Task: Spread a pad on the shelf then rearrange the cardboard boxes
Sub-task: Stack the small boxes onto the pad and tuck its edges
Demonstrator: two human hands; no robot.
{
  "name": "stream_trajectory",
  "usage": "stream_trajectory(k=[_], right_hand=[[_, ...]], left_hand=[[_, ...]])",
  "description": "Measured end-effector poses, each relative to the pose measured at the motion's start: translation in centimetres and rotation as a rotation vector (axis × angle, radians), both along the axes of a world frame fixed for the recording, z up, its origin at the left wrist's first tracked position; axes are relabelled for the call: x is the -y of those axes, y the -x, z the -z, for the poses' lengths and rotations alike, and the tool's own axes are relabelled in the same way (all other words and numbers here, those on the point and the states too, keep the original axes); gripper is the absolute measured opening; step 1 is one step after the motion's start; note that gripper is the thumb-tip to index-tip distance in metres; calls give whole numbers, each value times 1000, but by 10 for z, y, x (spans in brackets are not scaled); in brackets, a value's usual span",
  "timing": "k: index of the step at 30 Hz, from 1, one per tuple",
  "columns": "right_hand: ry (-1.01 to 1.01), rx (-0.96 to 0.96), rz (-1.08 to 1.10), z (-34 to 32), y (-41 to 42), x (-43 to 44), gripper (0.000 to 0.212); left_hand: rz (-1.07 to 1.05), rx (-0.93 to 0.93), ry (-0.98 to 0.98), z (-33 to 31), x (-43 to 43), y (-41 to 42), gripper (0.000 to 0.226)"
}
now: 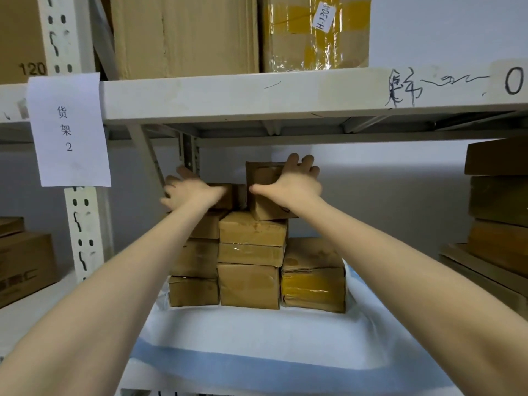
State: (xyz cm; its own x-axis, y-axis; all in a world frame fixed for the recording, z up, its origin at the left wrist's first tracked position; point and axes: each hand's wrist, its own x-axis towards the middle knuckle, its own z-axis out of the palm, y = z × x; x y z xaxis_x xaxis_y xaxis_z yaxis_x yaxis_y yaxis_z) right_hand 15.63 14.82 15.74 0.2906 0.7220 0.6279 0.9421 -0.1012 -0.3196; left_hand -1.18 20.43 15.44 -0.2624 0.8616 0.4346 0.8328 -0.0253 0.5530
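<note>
A white pad with a blue border [257, 338] lies spread on the shelf. On it stand three stacks of brown cardboard boxes [251, 284]. A small box [263, 195] sits slightly tilted on top of the middle stack. My right hand [294, 184] lies flat against its front, fingers reaching up past its top edge and thumb pointing left. My left hand [188, 190], fingers spread, rests on the top box of the left stack [228, 194], which it mostly hides.
The shelf board above [257, 92] hangs low over the stacks, with large cartons on it. A perforated upright [83, 230] with a paper label [68, 130] stands left. More boxes [497, 201] are stacked at the right and on the neighbouring shelf at left [23, 267].
</note>
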Motion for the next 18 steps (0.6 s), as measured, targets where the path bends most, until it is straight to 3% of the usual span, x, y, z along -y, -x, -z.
stream_trajectory(k=[2,5,8,9,13,16,18], right_hand=[[8,-5,2,-1,-3,-4,108],[1,-9,-5,-1,-6,-6,105],[-22,-9,-14,2,-9,-10,102],[-26,-12,-16,3,-9,-11,102],[-47,-9,-4,5,-11,-14,102],[-63,-2,7,6,-13,-16,104],[-76,-23,-9,3,-14,-15,105]], left_hand=[[41,27,80,-6,-6,-5,111],[78,84,157,-7,-40,-8,143],[159,34,167,-2,-82,-9,159],[162,92,130,2,-103,-6,155],[101,222,44,-11,-40,-5,117],[75,251,-121,-20,-42,5,112],[64,236,-107,-22,-33,7,105]])
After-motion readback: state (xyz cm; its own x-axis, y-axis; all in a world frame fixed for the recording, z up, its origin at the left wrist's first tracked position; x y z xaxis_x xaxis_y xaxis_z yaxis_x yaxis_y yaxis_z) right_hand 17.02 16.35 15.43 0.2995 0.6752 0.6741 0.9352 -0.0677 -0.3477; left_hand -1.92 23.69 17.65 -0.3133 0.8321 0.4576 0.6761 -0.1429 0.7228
